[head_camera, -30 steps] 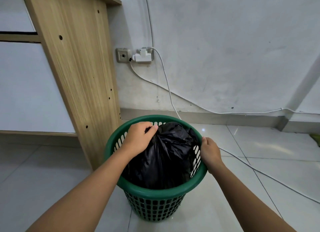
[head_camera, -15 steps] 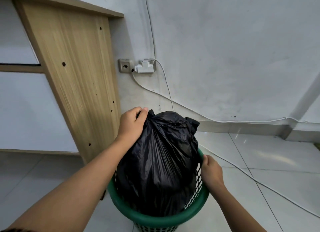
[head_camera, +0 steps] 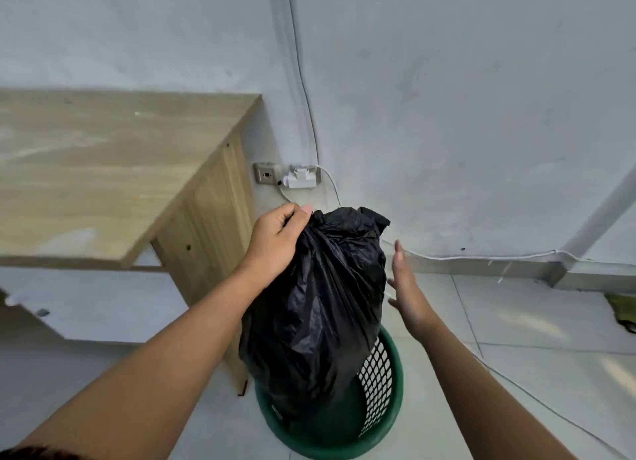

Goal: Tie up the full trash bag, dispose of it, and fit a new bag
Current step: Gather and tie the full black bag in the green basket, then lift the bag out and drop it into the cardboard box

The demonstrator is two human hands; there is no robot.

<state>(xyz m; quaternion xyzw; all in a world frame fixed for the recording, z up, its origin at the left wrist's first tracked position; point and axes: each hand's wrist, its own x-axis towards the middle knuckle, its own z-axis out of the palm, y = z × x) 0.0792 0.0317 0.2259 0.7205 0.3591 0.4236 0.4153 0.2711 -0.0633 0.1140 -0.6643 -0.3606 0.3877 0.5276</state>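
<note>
Full black plastic trash bag (head_camera: 316, 308) hanging mostly clear of round green perforated plastic bin (head_camera: 385, 404), bottom not yet over the rim. Left hand (head_camera: 275, 242) clenched on gathered neck at 12 o'clock of bag. Right hand (head_camera: 406, 287) open, flat, just beside bag at 3 o'clock, not gripping. Lift straight up; steady bag with right palm; keep clear of light wooden desk (head_camera: 103, 170) at 9 o'clock.

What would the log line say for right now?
step: lifting bag out | left hand: gripping black trash bag top | right hand: open, beside bag | green bin: bag bottom inside
</note>
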